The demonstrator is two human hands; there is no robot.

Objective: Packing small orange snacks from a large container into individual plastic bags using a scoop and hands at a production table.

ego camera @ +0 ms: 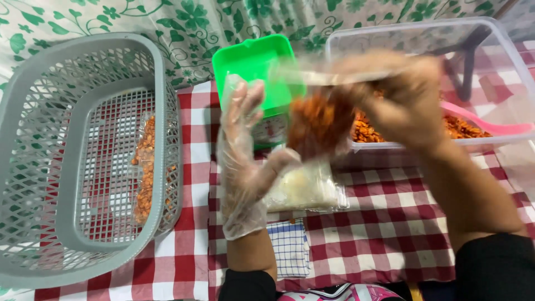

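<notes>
Checked cloth (390,234) in red and white covers the table nearest the camera, with a small blue-and-white checked cloth (290,248) lying on it between the two forearms. Just beyond that lies a stack of clear plastic bags (304,189), flat on the red check. The left hand (242,150) wears a loose, clear plastic glove; its fingers stand upright and spread, palm open, and its thumb reaches across to touch the lower edge of the filled bag — it grips nothing firmly that I can see. The right hand (404,108) is bare and badly blurred; it seems to be closed on the top of a small clear bag of orange-red snack (319,122), which hangs in the air between the two hands, above the stack of empty bags. How tightly the fingers pinch it cannot be told through the blur.

Off to the left sits a grey plastic basket (33,167) with latticed walls, and a filled packet of the same orange snack (146,175) lies against its inner right wall. Behind the hands stands a green kitchen scale (253,61). Farther right is a clear plastic tub (501,67) — loose orange snack lies in it, with a pink spoon (485,124) resting on top. A green floral cloth (184,22) backs everything.
</notes>
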